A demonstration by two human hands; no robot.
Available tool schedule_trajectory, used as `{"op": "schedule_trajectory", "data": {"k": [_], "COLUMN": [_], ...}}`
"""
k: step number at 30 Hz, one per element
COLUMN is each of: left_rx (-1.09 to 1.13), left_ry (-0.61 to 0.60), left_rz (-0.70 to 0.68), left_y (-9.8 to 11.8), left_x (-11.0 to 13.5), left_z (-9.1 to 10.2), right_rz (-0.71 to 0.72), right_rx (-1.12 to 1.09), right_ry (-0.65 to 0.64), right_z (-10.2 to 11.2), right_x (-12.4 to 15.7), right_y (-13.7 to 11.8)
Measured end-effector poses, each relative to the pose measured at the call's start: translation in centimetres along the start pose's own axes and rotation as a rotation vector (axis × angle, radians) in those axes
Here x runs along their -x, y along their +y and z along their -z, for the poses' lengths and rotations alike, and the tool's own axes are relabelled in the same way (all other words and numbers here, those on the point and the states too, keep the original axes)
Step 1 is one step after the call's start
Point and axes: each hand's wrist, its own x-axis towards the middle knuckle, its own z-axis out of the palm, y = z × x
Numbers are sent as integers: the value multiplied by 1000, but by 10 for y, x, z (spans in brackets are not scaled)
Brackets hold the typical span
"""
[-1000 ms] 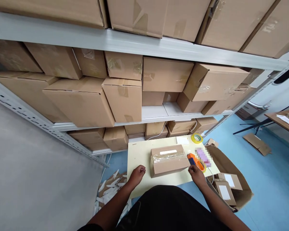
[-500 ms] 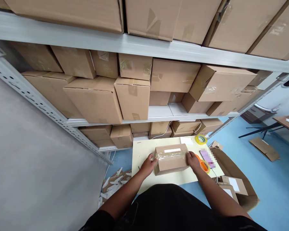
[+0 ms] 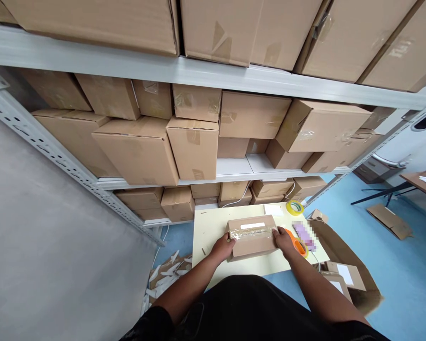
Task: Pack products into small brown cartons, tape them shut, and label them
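Observation:
A small brown cardboard box [image 3: 252, 235], sealed with clear tape and bearing a white label, lies on a pale yellow table [image 3: 213, 227]. My left hand [image 3: 223, 246] grips the box's left end, fingers curled round it. My right hand [image 3: 283, 238] grips its right end the same way. An orange tape dispenser [image 3: 298, 244] lies just right of my right hand.
A yellow tape roll [image 3: 294, 207], a white label sheet [image 3: 273, 210] and a blurred flat item [image 3: 304, 234] lie on the table's far right. An open carton [image 3: 344, 274] with small boxes stands on the blue floor at right. Shelves of cardboard boxes [image 3: 195, 147] rise behind the table. Paper scraps [image 3: 163, 277] litter the floor at left.
Both hands moved from the table's near edge onto the box's two ends and closed on it. The right hand left the tape dispenser's side. The box shifted slightly.

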Motion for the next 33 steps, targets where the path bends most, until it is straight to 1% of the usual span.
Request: {"op": "schedule_trajectory", "data": {"k": [6, 14, 18, 23, 28, 33], "left_rx": [-115, -103, -96, -83, -60, -80], "left_ry": [-17, -27, -27, -25, -27, -30], "left_rz": [-5, -32, -20, -21, -36, -29], "left_y": [6, 4, 2, -1, -1, 0], "left_x": [2, 2, 1, -2, -3, -2], "left_z": [1, 2, 2, 1, 1, 3], "right_rz": [23, 42, 33, 25, 27, 26], "right_rx": [-28, -19, -21, 6, 25, 11], "right_ry": [-2, -30, -48, -61, -47, -46], "right_z": [0, 0, 1, 3, 5, 3], "right_x": [-4, -8, -10, -10, -6, -7], "right_y": [4, 9, 10, 7, 3, 4]}}
